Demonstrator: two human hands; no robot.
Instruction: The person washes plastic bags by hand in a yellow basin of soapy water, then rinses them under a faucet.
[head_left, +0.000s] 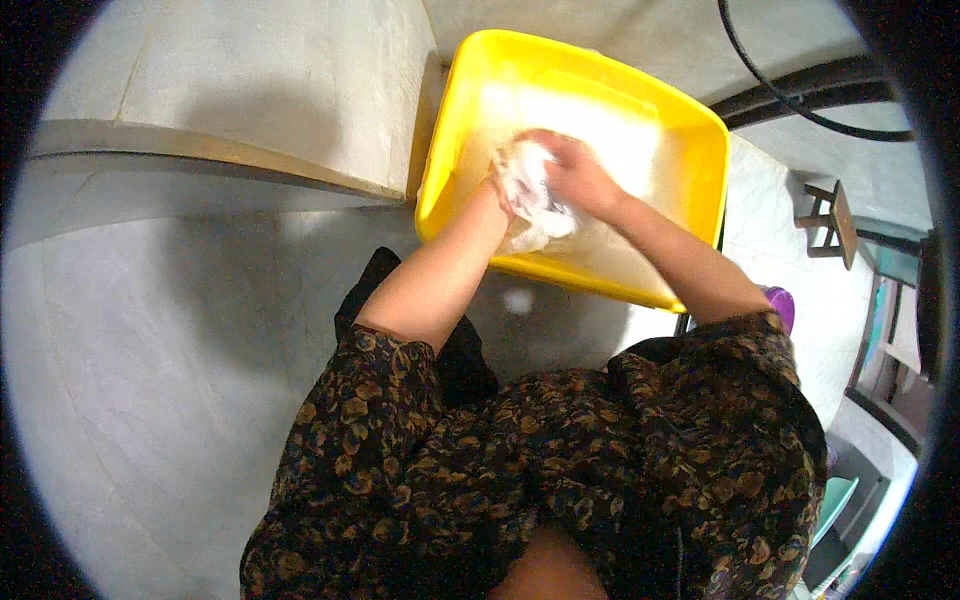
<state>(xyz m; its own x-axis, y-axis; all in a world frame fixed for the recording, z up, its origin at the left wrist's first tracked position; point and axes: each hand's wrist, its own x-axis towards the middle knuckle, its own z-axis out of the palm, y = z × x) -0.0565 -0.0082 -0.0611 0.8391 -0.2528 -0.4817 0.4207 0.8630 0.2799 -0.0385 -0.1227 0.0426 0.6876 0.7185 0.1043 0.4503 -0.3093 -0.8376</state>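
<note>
Both hands are inside a yellow plastic tub (574, 49), working at a wet white cloth (536, 176). My left hand (504, 187) holds the cloth from its left side, partly covered by the fabric. From the right, my right hand (574, 169) grips the upper part of it, blurred by motion. One end of the cloth hangs low, near the tub's near wall. Pale, cloudy liquid appears to fill the tub, with strong glare across its far half.
A grey ledge (247, 161) juts out left of the tub. A black cable or hose (772, 90) curves at upper right. Farther right, a small wooden stool (832, 221) stands on the pale floor, and a purple object (781, 306) shows behind my right forearm.
</note>
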